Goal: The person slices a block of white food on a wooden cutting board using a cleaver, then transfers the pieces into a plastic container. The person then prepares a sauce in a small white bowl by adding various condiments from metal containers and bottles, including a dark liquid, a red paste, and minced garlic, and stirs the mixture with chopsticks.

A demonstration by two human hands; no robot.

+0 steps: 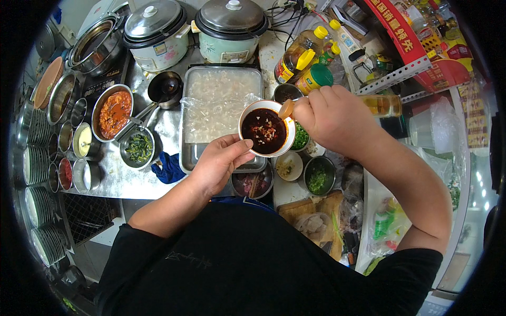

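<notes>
My left hand (225, 160) grips the near-left side of a white bowl (291, 136), thumb over the rim. Dark reddish-brown sauce with chopped bits of seasoning (264, 132) fills much of it. Above the bowl's right rim is my right hand (332, 118), closed around a bottle of amber liquid (382, 106) that lies nearly level. Its tan neck end (285, 108) points at the sauce, while the fist hides the bottle's middle. Any stream of liquid is too small to tell. Below the bowl, a metal tray (221, 106) holds pale food under clear film.
Two rice cookers (155, 35) stand behind the tray. At left are a pan of red sauce (114, 112), a pan of greens (138, 148) and stacked plates (39, 164). Sauce bottles (296, 55), a bowl of chopped greens (318, 175) and a cutting board (292, 209) sit at right.
</notes>
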